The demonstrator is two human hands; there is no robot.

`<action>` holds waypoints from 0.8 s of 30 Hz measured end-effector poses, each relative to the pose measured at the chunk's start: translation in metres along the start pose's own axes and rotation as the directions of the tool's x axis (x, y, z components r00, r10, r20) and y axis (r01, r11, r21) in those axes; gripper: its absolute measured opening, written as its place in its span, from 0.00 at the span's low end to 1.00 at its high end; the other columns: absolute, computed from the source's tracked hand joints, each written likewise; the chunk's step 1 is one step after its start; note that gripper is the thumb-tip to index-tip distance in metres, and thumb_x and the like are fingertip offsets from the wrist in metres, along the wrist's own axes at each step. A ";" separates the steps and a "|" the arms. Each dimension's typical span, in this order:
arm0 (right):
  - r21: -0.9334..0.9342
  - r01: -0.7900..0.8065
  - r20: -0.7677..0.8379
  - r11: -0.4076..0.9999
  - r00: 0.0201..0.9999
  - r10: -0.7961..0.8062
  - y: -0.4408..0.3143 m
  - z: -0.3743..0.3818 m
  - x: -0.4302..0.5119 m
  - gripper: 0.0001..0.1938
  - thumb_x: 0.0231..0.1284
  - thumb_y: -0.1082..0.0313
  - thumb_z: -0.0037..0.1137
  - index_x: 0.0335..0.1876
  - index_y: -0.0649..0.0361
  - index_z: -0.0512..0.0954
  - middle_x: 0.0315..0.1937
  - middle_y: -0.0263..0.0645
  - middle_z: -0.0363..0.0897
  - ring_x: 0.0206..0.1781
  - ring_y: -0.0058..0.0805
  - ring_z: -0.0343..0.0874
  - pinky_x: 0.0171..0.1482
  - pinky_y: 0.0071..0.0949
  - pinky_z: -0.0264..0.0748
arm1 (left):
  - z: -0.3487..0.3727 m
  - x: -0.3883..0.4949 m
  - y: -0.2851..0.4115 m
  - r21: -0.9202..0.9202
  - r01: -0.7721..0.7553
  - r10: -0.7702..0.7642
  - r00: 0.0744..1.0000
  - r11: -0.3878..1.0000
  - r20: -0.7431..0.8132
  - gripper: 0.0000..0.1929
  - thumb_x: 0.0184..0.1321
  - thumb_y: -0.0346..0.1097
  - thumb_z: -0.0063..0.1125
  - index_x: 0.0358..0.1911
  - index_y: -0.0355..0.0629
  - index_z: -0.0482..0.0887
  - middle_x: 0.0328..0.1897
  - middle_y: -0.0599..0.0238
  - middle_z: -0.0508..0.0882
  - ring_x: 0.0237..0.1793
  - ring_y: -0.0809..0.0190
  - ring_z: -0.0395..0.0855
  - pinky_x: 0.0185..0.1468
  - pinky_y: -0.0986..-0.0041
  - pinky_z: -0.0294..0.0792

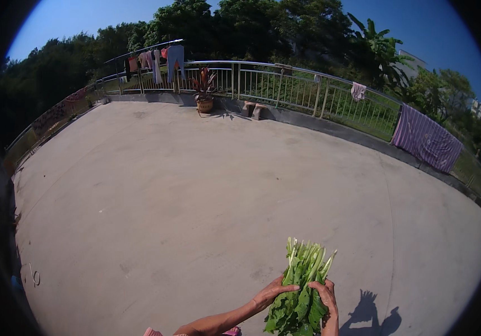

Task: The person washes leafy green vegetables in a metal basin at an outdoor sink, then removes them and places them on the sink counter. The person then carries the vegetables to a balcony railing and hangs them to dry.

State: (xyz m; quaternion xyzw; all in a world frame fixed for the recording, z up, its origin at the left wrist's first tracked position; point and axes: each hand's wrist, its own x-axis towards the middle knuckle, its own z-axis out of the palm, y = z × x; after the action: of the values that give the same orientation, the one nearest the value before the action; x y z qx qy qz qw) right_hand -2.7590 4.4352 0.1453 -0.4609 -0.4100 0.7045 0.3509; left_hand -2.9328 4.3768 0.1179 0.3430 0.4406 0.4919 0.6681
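A bunch of leafy greens [301, 294] is held between both hands at the lower right of the head view, pale cut stems upward and broad green leaves hanging down. My left hand [275, 290] grips it from the left side, its thumb lying across the leaves. On the other side my right hand [325, 292] closes around the bunch, thumb pointing inward near the stems. The fingers behind the leaves are partly hidden. Below the left forearm, a bit of pink footwear [233, 331] shows at the picture's lower edge.
Concrete floor [206, 189] spreads before me, bounded by a metal railing [280, 80]. Laundry [176, 59] hangs at the back left, and a purple striped cloth [426, 137] drapes over the railing at right. A potted plant [204, 104] stands by the low kerb.
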 end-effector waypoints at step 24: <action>-0.193 0.118 0.038 0.974 0.993 -0.113 -0.318 -0.244 0.709 0.22 0.47 0.66 0.65 0.50 0.62 0.75 0.40 0.34 0.79 0.42 0.22 0.76 0.46 0.25 0.72 | 0.006 0.792 0.225 0.004 -0.017 0.017 0.998 1.000 0.054 0.28 0.52 0.41 0.64 0.53 0.33 0.70 0.45 0.59 0.80 0.44 0.64 0.78 0.47 0.75 0.72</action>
State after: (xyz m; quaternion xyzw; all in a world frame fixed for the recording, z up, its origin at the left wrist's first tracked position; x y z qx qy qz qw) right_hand -2.7266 5.2487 0.1170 -0.4591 -0.5079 0.6453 0.3390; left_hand -2.9056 5.1999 0.1218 0.3614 0.4207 0.4869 0.6748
